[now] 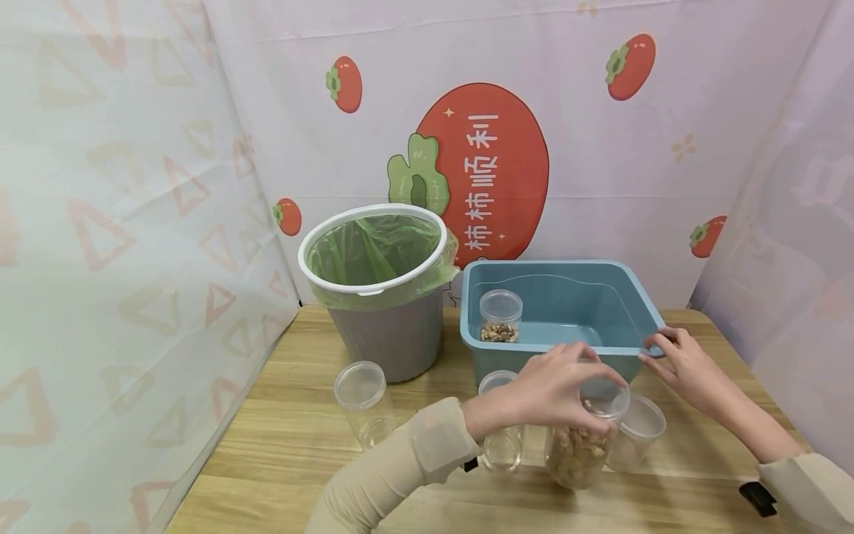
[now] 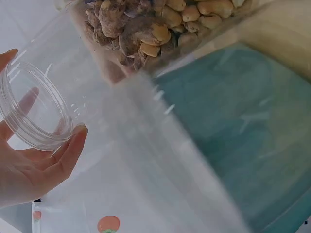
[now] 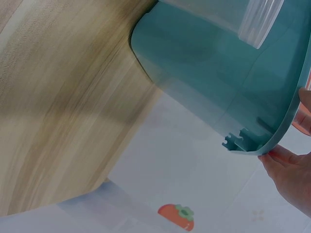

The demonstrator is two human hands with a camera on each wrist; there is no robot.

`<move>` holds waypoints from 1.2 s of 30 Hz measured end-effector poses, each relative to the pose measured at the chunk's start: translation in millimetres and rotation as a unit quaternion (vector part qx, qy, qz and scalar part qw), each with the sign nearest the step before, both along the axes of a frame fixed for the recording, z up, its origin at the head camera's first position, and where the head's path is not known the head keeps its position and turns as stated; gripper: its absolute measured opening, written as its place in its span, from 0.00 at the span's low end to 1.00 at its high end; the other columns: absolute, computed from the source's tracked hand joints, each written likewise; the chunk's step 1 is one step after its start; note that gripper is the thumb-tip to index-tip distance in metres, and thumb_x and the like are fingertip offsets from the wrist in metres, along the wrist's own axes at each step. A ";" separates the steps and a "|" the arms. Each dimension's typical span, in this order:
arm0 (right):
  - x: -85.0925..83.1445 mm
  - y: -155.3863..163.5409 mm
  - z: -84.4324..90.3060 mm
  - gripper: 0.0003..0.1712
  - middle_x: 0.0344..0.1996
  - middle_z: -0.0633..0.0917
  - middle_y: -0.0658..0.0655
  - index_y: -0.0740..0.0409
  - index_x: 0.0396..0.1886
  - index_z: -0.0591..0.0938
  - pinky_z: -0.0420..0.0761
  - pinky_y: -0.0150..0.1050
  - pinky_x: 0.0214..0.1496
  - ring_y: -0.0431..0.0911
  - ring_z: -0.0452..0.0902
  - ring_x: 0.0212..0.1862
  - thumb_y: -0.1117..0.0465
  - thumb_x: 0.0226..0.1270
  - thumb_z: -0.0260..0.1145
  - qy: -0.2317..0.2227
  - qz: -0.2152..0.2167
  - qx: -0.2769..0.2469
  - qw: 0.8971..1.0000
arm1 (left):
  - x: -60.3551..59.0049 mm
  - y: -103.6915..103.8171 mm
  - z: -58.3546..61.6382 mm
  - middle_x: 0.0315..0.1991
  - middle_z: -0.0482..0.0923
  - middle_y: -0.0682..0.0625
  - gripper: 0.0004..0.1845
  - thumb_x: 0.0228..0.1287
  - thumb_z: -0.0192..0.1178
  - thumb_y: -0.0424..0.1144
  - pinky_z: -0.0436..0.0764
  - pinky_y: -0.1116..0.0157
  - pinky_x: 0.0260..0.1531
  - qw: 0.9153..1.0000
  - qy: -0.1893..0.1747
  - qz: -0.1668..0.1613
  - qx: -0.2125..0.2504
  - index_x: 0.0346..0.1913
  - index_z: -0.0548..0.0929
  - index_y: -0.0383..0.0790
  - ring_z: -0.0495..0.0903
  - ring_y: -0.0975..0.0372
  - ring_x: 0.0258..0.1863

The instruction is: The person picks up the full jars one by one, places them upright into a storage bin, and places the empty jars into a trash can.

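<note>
My left hand [image 1: 543, 389] grips a clear plastic jar of pale nuts [image 1: 575, 456] from above, with fingers and thumb around its lid end. In the left wrist view, the left hand [image 2: 39, 170] curls around the round clear lid [image 2: 36, 104], and nuts [image 2: 160, 29] show along the top. Whether the jar touches the table cannot be told. At the front right corner of the blue plastic bin [image 1: 554, 348], my right hand [image 1: 687, 367] pinches the rim. The right wrist view shows that hand [image 3: 291, 179] at the bin's corner [image 3: 262, 150]. Inside the bin stands a jar of mixed nuts [image 1: 500, 330].
Left of the bin stands a grey trash can [image 1: 394, 337] with a green liner [image 1: 380, 245]. Clear lidded jars stand on the wooden table [image 1: 267, 445]: one at left [image 1: 363, 404], one behind my left wrist [image 1: 502, 449], one at right [image 1: 637, 430]. Printed cloth surrounds the table.
</note>
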State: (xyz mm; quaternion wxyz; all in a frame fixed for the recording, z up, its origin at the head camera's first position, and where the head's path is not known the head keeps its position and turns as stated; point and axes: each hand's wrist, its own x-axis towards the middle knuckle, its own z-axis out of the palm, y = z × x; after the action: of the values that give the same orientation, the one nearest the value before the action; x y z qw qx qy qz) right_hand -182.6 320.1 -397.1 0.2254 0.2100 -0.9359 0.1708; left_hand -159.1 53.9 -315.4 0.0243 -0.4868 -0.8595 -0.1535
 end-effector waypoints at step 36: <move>-0.1 -1.4 0.0 0.08 0.39 0.69 0.72 0.59 0.34 0.71 0.67 0.54 0.29 0.63 0.67 0.37 0.64 0.58 0.62 -0.001 0.007 -0.003 1.000 | -60.9 0.9 97.9 0.46 0.68 0.55 0.25 0.46 0.64 0.53 0.68 0.75 0.34 0.996 -0.068 0.008 0.064 0.51 0.76 0.54 0.67 0.70 0.42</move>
State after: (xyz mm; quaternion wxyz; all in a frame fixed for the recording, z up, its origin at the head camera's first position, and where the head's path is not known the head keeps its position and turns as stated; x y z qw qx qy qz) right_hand -182.8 318.8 -397.2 0.2236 0.2158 -0.9342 0.1753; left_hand -220.1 54.7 -217.6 -0.0019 -0.4657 -0.8515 -0.2411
